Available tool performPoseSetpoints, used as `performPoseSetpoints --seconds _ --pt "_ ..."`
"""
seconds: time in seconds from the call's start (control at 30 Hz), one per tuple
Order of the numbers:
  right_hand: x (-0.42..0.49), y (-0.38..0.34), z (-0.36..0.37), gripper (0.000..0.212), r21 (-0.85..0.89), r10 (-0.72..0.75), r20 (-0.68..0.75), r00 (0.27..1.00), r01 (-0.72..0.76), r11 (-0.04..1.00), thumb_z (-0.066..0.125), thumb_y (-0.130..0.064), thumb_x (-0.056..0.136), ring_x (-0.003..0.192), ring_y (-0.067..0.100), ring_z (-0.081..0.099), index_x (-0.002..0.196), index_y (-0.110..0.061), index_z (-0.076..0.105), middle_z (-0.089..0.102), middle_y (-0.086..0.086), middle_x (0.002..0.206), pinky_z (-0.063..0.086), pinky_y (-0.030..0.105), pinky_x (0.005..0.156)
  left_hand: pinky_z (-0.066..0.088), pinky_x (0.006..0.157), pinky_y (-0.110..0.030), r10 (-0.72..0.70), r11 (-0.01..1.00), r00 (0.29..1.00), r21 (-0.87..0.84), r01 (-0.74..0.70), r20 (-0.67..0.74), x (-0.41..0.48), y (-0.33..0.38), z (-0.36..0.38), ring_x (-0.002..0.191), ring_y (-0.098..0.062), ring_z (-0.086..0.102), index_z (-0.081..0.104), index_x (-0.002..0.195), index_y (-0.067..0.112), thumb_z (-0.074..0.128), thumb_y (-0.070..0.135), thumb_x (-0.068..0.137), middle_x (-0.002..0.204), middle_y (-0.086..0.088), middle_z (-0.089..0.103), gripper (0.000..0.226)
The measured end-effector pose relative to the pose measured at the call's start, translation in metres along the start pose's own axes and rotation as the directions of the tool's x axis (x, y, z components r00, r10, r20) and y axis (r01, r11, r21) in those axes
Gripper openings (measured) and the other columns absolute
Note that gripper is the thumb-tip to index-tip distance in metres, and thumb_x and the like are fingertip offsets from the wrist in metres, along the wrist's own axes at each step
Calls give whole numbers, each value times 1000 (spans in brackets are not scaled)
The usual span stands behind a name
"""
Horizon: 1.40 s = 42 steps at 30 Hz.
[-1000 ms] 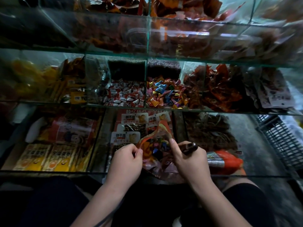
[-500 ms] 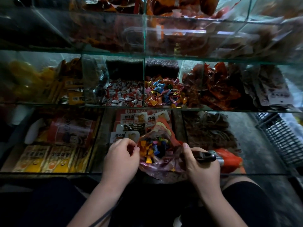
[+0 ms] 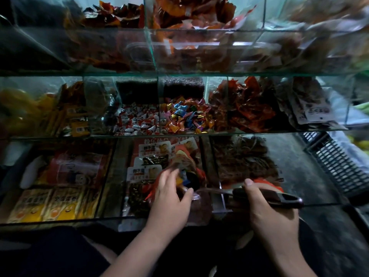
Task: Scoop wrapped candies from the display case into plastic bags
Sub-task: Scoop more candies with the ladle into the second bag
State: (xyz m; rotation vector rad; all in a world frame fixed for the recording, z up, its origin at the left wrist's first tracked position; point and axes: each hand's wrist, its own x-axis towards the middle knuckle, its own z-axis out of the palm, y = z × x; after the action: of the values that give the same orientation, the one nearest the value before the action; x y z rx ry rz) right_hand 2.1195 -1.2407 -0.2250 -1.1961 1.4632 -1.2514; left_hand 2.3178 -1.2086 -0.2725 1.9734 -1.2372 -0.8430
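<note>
At the near front edge of the glass display case (image 3: 60, 220), a plastic bag (image 3: 185, 176) partly filled with wrapped candies is held at its mouth by the left hand (image 3: 169, 204), fingers curled on the film and blurred by motion. Just to its right, a dark-handled scoop (image 3: 279, 197) is gripped by the right hand (image 3: 273, 214), thumb laid along the top, the handle pointing toward the case's right side and the blade end hidden beside the bag. Little free room is left between the two hands; more open space is seen to the right, over bare glass near a black slotted crate (image 3: 339, 168). Beneath the bag, labelled snack packs (image 3: 153, 150) are seen through the lower shelf. Farther back, on the middle shelf, the multicoloured wrapped candies (image 3: 185, 116) are heaped in a compartment fenced by glass dividers, beside red-and-white candies (image 3: 137, 120) on its left. Beyond, the top shelf is packed with orange-red packets (image 3: 189, 11).
</note>
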Motion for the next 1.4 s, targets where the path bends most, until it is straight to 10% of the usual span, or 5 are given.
performPoseSetpoints --seconds 0.13,0.47,1.03,1.23,1.4 --pt "-2 -5 -12 29 156 253 100 962 -266 951 77 -49 76 82 39 76 80 -20 79 79 13 86 60 54 85 7 122 -38 -7 982 1000 188 1 30 15 -5 2 153 -9 1 14 159 34 38 70 95 167 12 4 77" --pt "-15 -38 -41 30 393 186 326 927 -312 865 86 -15 47 76 50 74 74 -6 76 72 33 81 62 37 62 24 111 -26 195 951 976 261 -164 -95 14 3 6 141 -10 34 53 145 23 43 58 99 152 6 46 59" --pt "44 -81 -1 15 635 276 256 927 -376 675 55 -6 98 79 32 78 84 -2 60 72 11 69 63 30 63 47 103 -34 330 893 789 -98 -438 -519 88 72 -60 117 -14 57 64 127 10 49 34 101 125 -2 61 38" --pt "89 -74 81 7 619 117 98 988 -153 771 70 -13 94 89 21 78 97 -7 67 79 5 80 63 28 77 51 100 -44 104 939 870 -240 -245 -482 79 41 -58 113 -16 59 61 123 24 62 32 98 119 2 63 27" --pt "116 -48 137 11 -46 -486 223 845 507 860 70 -12 93 84 2 65 99 -14 61 65 -3 92 55 27 76 52 99 -44 59 953 903 -244 -177 -426 74 26 -57 114 -15 59 62 119 31 68 28 94 120 6 63 26"
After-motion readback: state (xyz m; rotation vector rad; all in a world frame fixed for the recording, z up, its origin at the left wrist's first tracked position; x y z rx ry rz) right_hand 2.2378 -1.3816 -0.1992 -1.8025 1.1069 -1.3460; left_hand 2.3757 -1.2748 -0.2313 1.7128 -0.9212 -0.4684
